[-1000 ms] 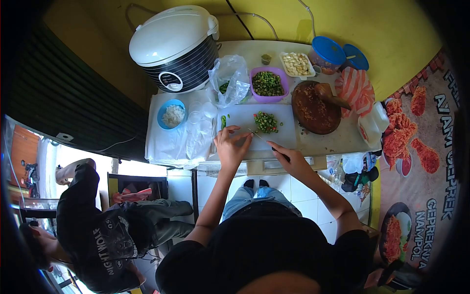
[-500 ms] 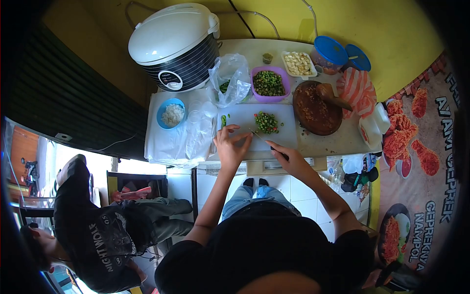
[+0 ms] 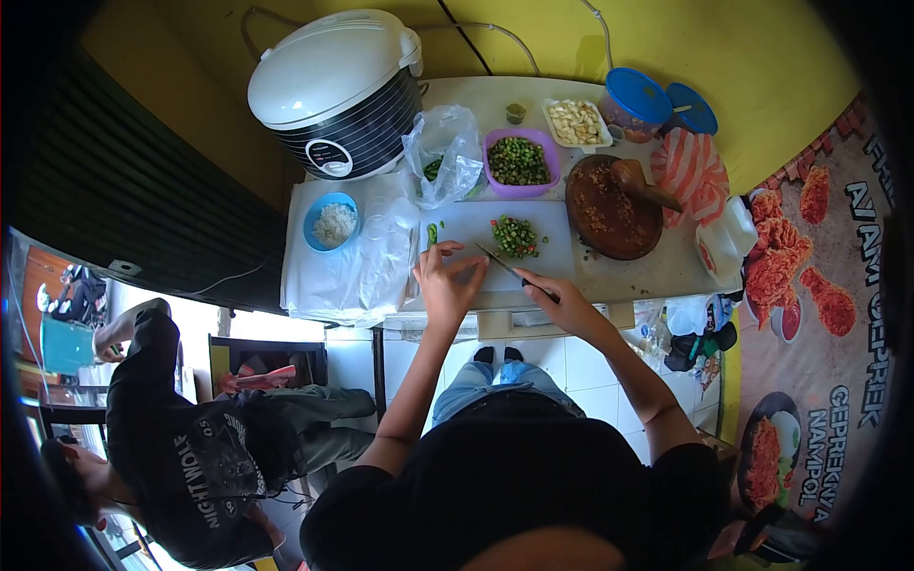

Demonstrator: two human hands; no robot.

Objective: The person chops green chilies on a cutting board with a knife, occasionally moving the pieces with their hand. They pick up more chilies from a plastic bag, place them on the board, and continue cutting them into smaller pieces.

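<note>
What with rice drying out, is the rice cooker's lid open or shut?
Shut: the rice cooker has its white lid flush on the black body.

Single cam, head-worn, wide fisheye w/ dark vignetted corners. Looks steeply down & fwd over the wearer's own torso, facing a counter [image 3: 657, 274] against a yellow wall [image 3: 543, 33]. Cutting board [image 3: 557, 259] sits upper-centre, mid-range. Left hand [image 3: 446, 285], right hand [image 3: 564, 303] & knife [image 3: 500, 262] land near frame centre. A seated person [image 3: 209, 447] fills bottom-left.
</note>
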